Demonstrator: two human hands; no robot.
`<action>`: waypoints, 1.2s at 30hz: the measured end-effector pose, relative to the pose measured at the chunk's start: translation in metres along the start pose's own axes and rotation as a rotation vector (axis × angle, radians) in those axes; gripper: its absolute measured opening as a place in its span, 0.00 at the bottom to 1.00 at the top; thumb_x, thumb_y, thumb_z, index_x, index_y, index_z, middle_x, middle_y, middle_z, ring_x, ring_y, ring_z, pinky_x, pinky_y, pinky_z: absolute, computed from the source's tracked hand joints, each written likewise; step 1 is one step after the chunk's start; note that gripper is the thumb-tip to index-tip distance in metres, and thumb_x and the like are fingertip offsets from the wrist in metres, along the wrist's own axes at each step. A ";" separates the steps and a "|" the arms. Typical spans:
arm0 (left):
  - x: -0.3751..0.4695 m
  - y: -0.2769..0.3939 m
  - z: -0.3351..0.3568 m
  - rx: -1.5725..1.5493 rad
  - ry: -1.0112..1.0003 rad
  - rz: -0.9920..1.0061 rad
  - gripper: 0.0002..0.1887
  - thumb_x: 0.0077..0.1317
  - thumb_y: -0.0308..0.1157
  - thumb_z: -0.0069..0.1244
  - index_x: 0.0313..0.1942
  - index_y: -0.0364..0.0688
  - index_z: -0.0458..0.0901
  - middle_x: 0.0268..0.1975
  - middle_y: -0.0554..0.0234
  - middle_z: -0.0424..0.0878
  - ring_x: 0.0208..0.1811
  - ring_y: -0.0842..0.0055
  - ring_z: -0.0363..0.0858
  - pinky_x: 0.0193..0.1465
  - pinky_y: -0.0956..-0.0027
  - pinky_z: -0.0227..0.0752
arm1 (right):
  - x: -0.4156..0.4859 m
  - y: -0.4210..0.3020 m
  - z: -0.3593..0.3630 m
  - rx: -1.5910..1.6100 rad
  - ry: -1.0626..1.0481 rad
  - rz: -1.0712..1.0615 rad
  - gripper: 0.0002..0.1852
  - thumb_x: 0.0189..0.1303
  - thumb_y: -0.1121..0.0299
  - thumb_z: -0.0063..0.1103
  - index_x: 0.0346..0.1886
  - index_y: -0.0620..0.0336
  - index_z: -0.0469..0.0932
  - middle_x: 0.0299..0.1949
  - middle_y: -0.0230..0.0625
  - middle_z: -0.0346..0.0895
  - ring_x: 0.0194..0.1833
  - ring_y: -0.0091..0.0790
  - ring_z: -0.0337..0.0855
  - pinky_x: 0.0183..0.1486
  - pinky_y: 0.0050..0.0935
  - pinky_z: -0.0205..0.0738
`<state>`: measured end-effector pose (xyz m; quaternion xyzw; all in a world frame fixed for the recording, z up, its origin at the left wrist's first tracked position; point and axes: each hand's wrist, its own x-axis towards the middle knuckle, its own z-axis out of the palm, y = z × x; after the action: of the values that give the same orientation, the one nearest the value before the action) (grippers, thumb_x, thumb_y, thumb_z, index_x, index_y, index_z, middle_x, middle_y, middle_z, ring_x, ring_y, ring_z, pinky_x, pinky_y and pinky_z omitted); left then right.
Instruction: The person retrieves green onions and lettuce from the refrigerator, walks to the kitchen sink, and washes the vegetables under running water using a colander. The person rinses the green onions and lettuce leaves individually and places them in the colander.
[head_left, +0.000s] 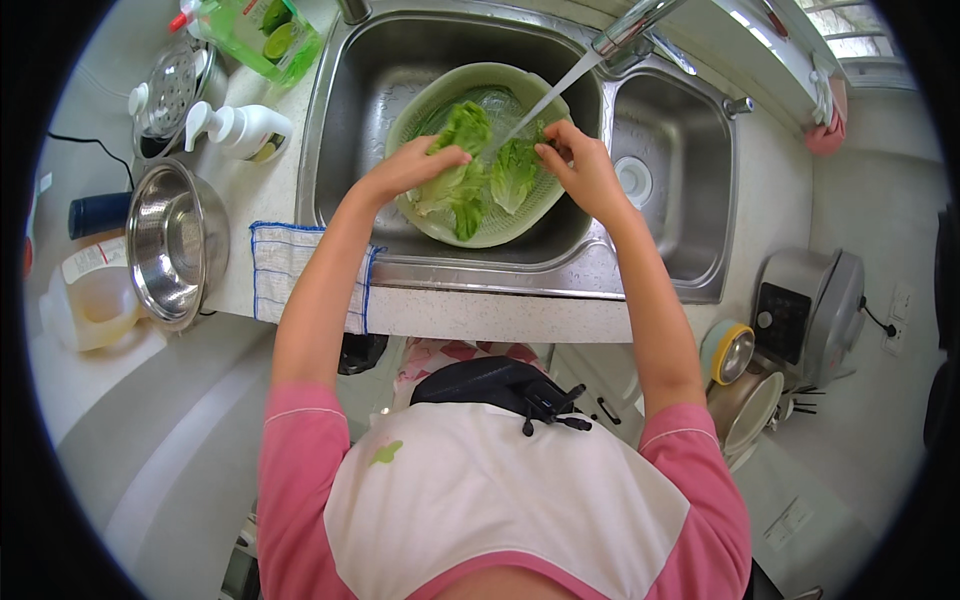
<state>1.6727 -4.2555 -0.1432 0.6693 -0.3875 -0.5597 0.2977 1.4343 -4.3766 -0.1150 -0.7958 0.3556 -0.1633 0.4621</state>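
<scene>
A pale green plastic colander basket (480, 237) sits in the large bowl of a stainless steel sink (356, 142). From the faucet (630, 30) a stream of water (551, 91) runs into it. My left hand (412, 166) grips a bunch of lettuce leaves (461, 180) over the basket's left half. On the right, my right hand (576, 161) pinches the edge of a smaller lettuce leaf (514, 174) between thumb and fingers, close to the stream. Behind the leaves, the basket's far part holds something clear and shiny, possibly water or plastic film.
A checked cloth (289, 266) hangs over the counter's front edge under my left forearm. Left of the sink stand a white pump bottle (244, 131), a green dish soap bottle (262, 37) and a steel strainer bowl (176, 240). A rice cooker (806, 315) is at the right.
</scene>
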 end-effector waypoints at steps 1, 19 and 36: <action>0.007 0.005 0.000 0.158 0.007 0.021 0.36 0.58 0.53 0.53 0.52 0.26 0.75 0.49 0.46 0.81 0.51 0.67 0.78 0.58 0.66 0.68 | -0.002 -0.005 -0.004 -0.092 -0.024 -0.044 0.09 0.63 0.72 0.59 0.40 0.67 0.72 0.29 0.46 0.79 0.29 0.41 0.81 0.33 0.34 0.72; -0.245 -0.054 0.013 -0.863 0.753 0.238 0.25 0.65 0.48 0.45 0.50 0.33 0.73 0.48 0.52 0.80 0.45 0.68 0.81 0.55 0.59 0.76 | 0.009 0.019 0.025 -0.750 -0.432 -0.284 0.08 0.61 0.69 0.50 0.41 0.60 0.68 0.29 0.57 0.77 0.34 0.61 0.78 0.37 0.56 0.69; -0.526 -0.284 0.084 -1.248 1.412 0.264 0.22 0.67 0.49 0.43 0.46 0.38 0.73 0.46 0.56 0.78 0.46 0.71 0.78 0.57 0.53 0.75 | -0.150 -0.143 0.399 -0.445 -0.895 -0.757 0.10 0.64 0.67 0.52 0.43 0.61 0.67 0.27 0.51 0.79 0.31 0.58 0.80 0.34 0.52 0.73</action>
<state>1.6043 -3.6559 -0.1229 0.5241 0.1782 -0.0937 0.8275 1.6247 -3.9760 -0.1902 -0.9351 -0.1533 0.1113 0.2996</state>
